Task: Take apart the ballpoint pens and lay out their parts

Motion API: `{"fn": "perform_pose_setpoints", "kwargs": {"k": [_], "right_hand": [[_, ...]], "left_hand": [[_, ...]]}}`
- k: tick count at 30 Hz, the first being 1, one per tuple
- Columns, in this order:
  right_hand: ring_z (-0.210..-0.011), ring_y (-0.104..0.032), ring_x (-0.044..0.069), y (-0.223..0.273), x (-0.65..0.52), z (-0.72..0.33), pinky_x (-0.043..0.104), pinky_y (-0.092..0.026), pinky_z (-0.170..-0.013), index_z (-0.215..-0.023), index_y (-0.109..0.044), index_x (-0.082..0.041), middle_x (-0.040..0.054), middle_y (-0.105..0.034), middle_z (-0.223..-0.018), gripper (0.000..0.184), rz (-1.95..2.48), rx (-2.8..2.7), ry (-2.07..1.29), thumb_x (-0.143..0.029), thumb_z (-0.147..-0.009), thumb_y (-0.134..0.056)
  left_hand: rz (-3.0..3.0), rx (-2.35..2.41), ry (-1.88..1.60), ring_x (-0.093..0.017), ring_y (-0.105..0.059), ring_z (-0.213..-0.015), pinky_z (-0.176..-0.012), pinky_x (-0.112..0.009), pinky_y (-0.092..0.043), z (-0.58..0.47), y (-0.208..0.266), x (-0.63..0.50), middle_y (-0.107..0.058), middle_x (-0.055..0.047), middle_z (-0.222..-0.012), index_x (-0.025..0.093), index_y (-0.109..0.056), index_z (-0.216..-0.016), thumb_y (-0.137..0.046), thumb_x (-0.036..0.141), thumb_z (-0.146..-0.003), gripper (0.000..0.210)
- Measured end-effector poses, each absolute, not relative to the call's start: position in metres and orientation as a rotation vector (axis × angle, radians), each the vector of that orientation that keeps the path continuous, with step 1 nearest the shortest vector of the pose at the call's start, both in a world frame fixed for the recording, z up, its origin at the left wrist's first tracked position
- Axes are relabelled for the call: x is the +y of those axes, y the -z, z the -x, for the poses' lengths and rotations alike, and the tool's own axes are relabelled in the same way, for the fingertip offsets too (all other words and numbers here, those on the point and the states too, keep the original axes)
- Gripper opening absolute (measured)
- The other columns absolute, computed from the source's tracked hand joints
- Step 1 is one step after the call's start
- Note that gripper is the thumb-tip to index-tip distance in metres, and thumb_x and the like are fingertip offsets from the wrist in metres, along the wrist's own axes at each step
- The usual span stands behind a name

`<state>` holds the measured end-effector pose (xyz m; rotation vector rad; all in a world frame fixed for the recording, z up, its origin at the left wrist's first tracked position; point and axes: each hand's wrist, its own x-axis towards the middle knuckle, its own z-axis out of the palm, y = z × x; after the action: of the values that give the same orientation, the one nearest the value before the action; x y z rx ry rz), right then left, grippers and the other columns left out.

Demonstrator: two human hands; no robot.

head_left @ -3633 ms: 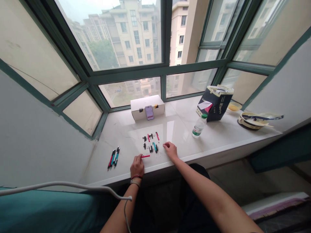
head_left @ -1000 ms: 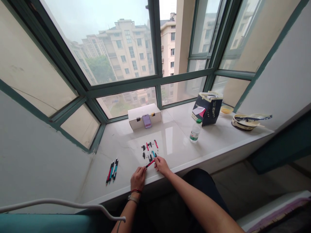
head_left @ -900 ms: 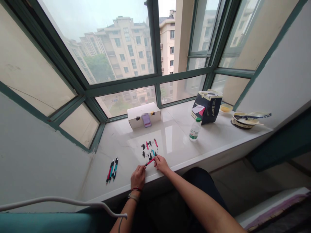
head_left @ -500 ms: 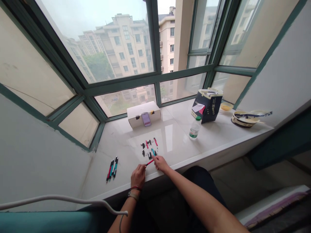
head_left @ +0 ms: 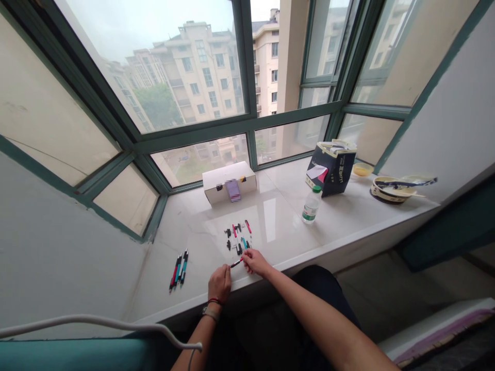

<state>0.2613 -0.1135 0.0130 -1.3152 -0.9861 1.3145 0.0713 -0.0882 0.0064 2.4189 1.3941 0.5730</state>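
Between my two hands is a pen (head_left: 236, 263) with black, white and red parts, held low over the front of the white sill. My left hand (head_left: 219, 281) is closed on its near left end. The fingertips of my right hand (head_left: 255, 262) pinch its other end. Just beyond lie loose pen parts (head_left: 234, 230): pink and blue barrels, black pieces and small bits too tiny to name. Off to the left, several whole pens (head_left: 179, 269) in red, teal and black lie side by side.
A white box (head_left: 229, 180) stands against the window. To the right are a green-capped bottle (head_left: 310, 206), a dark paper bag (head_left: 330, 168), a small yellow-filled bowl (head_left: 362, 169) and a larger bowl (head_left: 393, 191). A white cable (head_left: 96, 320) crosses the lower left.
The pen between my hands showed a pink barrel before; now black and white sections show with red at the right end. My right hand has shifted slightly and turned its fingers around that end.
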Motion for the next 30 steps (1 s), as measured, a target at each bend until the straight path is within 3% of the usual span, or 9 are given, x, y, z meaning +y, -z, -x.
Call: {"fn": "perform_pose_setpoints", "kwargs": {"k": [9, 12, 15, 21, 30], "right_hand": [[-0.049, -0.055, 0.010, -0.013, -0.114, -0.264, 0.022, -0.046, -0.048, -0.080, -0.055, -0.017, -0.0008, -0.063, -0.063, 0.026, 1.246, -0.880, -1.342, -0.040, -0.079, -0.066], [-0.048, -0.055, 0.009, -0.012, -0.113, -0.267, 0.023, -0.048, -0.050, -0.081, -0.056, -0.016, -0.0008, -0.063, -0.063, 0.027, 1.245, -0.818, -1.338, -0.041, -0.079, -0.066], [-0.047, -0.054, 0.009, -0.009, -0.113, -0.266, 0.022, -0.047, -0.048, -0.081, -0.056, -0.016, -0.0012, -0.063, -0.062, 0.026, 1.240, -0.822, -1.331, -0.040, -0.080, -0.065], [-0.044, -0.052, 0.010, -0.008, -0.112, -0.262, 0.021, -0.043, -0.042, -0.079, -0.053, -0.017, -0.0025, -0.060, -0.058, 0.024, 1.261, -0.864, -1.274, -0.039, -0.083, -0.061], [-0.043, -0.051, 0.009, -0.009, -0.113, -0.260, 0.021, -0.043, -0.041, -0.079, -0.052, -0.018, -0.0030, -0.058, -0.058, 0.022, 1.283, -0.879, -1.243, -0.038, -0.085, -0.058]], "left_hand": [[-2.079, 1.407, -0.530, -0.014, -0.055, -0.060, -0.059, -0.025, -0.034, -0.070, -0.015, -0.079, -0.060, 0.002, -0.061, 0.022, -0.051, -0.065, -0.024, 0.048, -0.097, 0.049], [-2.022, 1.375, -0.581, -0.015, -0.061, -0.065, -0.062, -0.025, -0.039, -0.072, -0.019, -0.080, -0.067, 0.002, -0.069, 0.024, -0.059, -0.088, -0.030, 0.052, -0.095, 0.041], [-2.024, 1.364, -0.607, -0.014, -0.061, -0.061, -0.059, -0.024, -0.039, -0.073, -0.019, -0.081, -0.069, 0.004, -0.073, 0.025, -0.056, -0.110, -0.041, 0.054, -0.091, 0.038], [-2.076, 1.386, -0.564, -0.013, -0.061, -0.061, -0.058, -0.023, -0.038, -0.073, -0.015, -0.080, -0.069, 0.004, -0.072, 0.025, -0.063, -0.092, -0.044, 0.053, -0.090, 0.034], [-2.095, 1.364, -0.523, -0.013, -0.060, -0.065, -0.059, -0.023, -0.036, -0.070, -0.016, -0.079, -0.066, 0.004, -0.068, 0.025, -0.062, -0.085, -0.035, 0.052, -0.094, 0.039]]}}
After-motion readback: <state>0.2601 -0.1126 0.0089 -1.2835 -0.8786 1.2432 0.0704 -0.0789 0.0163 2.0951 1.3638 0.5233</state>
